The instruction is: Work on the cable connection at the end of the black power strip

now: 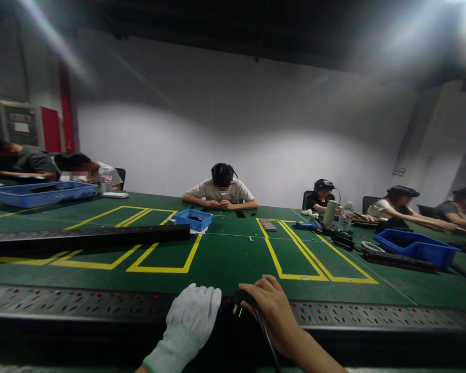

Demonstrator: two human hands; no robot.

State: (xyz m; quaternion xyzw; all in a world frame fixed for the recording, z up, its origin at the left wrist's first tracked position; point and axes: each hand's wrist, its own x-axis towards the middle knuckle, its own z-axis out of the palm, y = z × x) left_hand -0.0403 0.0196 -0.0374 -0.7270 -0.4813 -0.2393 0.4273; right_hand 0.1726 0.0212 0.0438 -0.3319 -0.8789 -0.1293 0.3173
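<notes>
A long black power strip (124,306) with slanted slots and a row of red dots runs across the front, nearest me. My left hand (192,313), in a white glove with a green cuff, lies over its middle, fingers together and curled toward the far edge. Those fingertips are partly hidden. Just to the right, my bare right hand (270,305) is closed around a black power plug (241,301), its metal prongs pointing toward me. From the plug, a black cord (267,334) drops along my wrist. The plug is above the strip; I cannot tell whether it touches.
Another black strip (140,237) lies at left on the green table (225,259), marked with yellow tape. A small blue bin (194,221) stands mid-table, larger blue trays (42,194) at left and right. A blue tool (308,225) and bottles (346,216) sit right. Several people sit around.
</notes>
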